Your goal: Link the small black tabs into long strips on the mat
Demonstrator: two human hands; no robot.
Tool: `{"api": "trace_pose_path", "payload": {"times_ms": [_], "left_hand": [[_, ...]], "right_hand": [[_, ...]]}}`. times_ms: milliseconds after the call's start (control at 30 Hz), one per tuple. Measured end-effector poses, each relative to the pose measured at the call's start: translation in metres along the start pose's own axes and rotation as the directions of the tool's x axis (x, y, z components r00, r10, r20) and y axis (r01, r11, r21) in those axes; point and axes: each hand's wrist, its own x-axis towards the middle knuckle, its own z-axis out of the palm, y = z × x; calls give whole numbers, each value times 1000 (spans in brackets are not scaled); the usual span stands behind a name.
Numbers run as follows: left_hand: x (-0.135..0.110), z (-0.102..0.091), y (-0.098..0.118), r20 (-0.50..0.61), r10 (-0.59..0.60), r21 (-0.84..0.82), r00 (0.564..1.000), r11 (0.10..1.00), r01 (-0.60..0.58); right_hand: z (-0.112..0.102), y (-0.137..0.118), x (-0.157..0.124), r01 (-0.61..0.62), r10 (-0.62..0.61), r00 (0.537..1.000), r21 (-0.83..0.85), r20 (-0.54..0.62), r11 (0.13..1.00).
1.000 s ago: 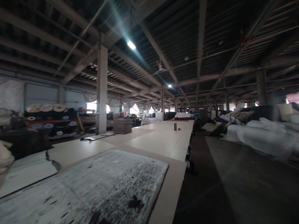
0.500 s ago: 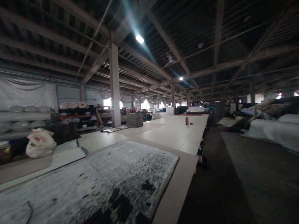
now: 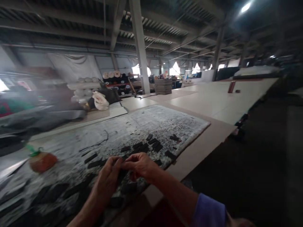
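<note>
My left hand (image 3: 107,180) and my right hand (image 3: 140,165) meet fingertip to fingertip over the near edge of a pale, speckled sheet (image 3: 151,121) spread on a long beige table (image 3: 220,101). Both hands have their fingers curled and pinched together; what lies between them is too small and blurred to name. Several small dark strips (image 3: 151,143) lie scattered on the sheet just beyond the fingers. The right forearm ends in a blue sleeve (image 3: 208,211).
An orange bag with a green tie (image 3: 41,160) sits on the sheet at the left. A stack of boards (image 3: 163,86) and a red canister (image 3: 231,87) stand far down the table. Fabric rolls (image 3: 113,75) and a pillar (image 3: 140,47) lie behind. Dark floor runs along the right.
The view has swung left and downward. Both hands have come into sight at the near edge of the sheet, and the dark strips and orange bag now show.
</note>
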Motion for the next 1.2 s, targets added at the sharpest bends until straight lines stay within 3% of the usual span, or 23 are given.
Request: {"api": "trace_pose_path", "payload": {"times_ms": [200, 400, 500, 633, 833, 1000, 1200], "left_hand": [[-21, 9, 24, 131, -273, -239, 953, 924, 298], [-29, 5, 18, 317, -279, -296, 906, 879, 374], [-19, -6, 11, 374, -243, -233, 895, 909, 344], [6, -25, -12, 369, -214, -76, 905, 963, 258], [42, -43, -53, 357, -185, 121, 915, 981, 151], [77, -29, -75, 384, -143, 186, 912, 980, 76], [107, -4, -91, 499, -77, 180, 863, 983, -16]], "right_hand": [[-7, 11, -13, 28, -23, 998, -87, 56, 996], [-28, 20, -12, 29, -27, 1000, -205, 8, 978], [-45, 16, -4, 14, -27, 998, -251, -50, 968], [-63, 1, 16, -8, -36, 990, -307, -137, 952], [-68, -15, 58, -12, -52, 989, -432, -135, 902], [-64, -15, 86, -83, 11, 988, -476, -152, 875], [-62, -13, 98, -120, 45, 982, -418, -186, 900]]}}
